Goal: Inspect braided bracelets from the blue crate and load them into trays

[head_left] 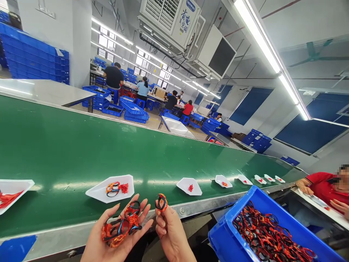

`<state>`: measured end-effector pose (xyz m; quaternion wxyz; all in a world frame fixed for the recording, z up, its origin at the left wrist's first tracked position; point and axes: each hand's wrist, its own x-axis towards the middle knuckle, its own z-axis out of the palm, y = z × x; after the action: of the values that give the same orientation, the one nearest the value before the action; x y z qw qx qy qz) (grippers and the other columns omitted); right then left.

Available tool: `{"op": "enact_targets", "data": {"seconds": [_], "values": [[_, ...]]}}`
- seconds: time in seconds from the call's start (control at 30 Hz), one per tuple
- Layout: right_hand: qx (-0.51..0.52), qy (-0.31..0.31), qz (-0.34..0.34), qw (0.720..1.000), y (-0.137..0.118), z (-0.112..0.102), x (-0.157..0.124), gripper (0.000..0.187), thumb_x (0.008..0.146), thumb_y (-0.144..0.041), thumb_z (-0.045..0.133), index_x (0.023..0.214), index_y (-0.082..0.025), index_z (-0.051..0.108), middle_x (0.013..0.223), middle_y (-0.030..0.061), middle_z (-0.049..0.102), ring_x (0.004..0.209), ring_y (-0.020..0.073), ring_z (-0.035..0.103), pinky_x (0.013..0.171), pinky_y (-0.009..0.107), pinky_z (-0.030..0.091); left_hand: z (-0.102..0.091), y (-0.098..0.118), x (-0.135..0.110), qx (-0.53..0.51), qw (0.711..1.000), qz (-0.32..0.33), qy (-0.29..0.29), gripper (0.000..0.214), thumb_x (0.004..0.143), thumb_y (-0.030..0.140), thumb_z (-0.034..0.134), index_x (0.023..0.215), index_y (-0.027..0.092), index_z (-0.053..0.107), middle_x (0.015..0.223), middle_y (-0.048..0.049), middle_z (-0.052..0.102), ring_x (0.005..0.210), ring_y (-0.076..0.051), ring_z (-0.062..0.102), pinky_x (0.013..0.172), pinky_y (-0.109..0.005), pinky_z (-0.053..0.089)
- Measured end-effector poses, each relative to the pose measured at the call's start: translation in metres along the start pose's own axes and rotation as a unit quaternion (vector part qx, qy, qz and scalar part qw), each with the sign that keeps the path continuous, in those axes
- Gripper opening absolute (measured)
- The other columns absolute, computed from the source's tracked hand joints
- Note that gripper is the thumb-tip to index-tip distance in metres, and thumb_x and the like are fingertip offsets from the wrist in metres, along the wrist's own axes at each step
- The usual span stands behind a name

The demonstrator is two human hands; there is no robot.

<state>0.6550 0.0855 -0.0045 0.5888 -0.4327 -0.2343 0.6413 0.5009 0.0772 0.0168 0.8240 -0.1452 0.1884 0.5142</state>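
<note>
My left hand (109, 233) lies palm up at the front edge of the green conveyor belt (68, 153), fingers spread, cradling a small pile of coiled orange, black and blue wire loops (121, 225). Just to its right, my right hand (170, 233) pinches a single coiled wire loop (161, 202) between thumb and fingers, lifted above the belt's metal rim. Directly beyond the hands, a white tray (95, 193) on the belt holds a wire loop and a red piece.
More white trays with red pieces run along the belt to the right (184, 183) and one sits at the left (16, 185). A blue bin (245, 196) full of wire loops stands at my right. A person in a red shirt (324, 189) works beyond it. Other workers sit far behind.
</note>
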Motion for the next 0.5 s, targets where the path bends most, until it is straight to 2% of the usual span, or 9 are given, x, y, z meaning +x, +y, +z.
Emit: {"op": "enact_targets", "data": {"seconds": [0.1,0.2,0.3,0.4,0.5], "values": [[-0.080,0.043,-0.091,0.992,-0.015,-0.015,0.010,0.043,0.063,-0.051,0.074,0.078,-0.011,0.065,0.053,-0.0060,0.041,0.041,0.0015,0.021,0.036,0.016,0.014,0.000,-0.001,-0.001,0.007,1.000,0.001,0.001,0.054,0.079,0.021,0.050,0.133,0.014,0.044,0.127,-0.0229,0.053,0.113,-0.039,0.052,0.088,-0.062,0.045],[-0.168,0.114,-0.188,0.961,-0.035,-0.035,0.024,0.047,0.065,-0.058,0.069,0.074,-0.012,0.064,0.043,-0.0085,0.033,0.037,0.0031,0.023,0.036,0.017,0.017,-0.001,-0.001,-0.001,0.014,1.000,-0.002,0.003,0.053,0.080,0.021,0.050,0.132,0.014,0.045,0.126,-0.0221,0.054,0.112,-0.038,0.053,0.088,-0.061,0.046],[-0.192,0.146,-0.210,0.947,-0.048,-0.048,0.033,0.052,0.062,-0.062,0.068,0.078,-0.013,0.064,0.044,-0.0080,0.036,0.037,0.0033,0.024,0.035,0.017,0.018,-0.002,-0.001,0.000,0.019,1.000,-0.004,0.005,0.053,0.079,0.021,0.050,0.131,0.013,0.046,0.126,-0.0219,0.054,0.112,-0.037,0.054,0.087,-0.060,0.047],[-0.207,0.143,-0.220,0.943,-0.047,-0.052,0.035,0.053,0.062,-0.065,0.065,0.074,-0.014,0.063,0.050,-0.0061,0.039,0.038,0.0036,0.025,0.034,0.017,0.020,-0.004,-0.001,0.002,0.020,1.000,-0.002,-0.001,0.054,0.079,0.021,0.051,0.132,0.014,0.045,0.127,-0.0212,0.054,0.112,-0.036,0.054,0.088,-0.059,0.046],[-0.252,0.151,-0.238,0.926,-0.044,-0.056,0.038,0.053,0.067,-0.066,0.059,0.072,-0.013,0.063,0.047,-0.0069,0.035,0.037,0.0049,0.025,0.034,0.018,0.022,-0.005,-0.002,0.003,0.017,1.000,-0.003,-0.011,0.054,0.080,0.020,0.051,0.132,0.013,0.044,0.128,-0.0216,0.053,0.113,-0.036,0.054,0.090,-0.060,0.045]]}}
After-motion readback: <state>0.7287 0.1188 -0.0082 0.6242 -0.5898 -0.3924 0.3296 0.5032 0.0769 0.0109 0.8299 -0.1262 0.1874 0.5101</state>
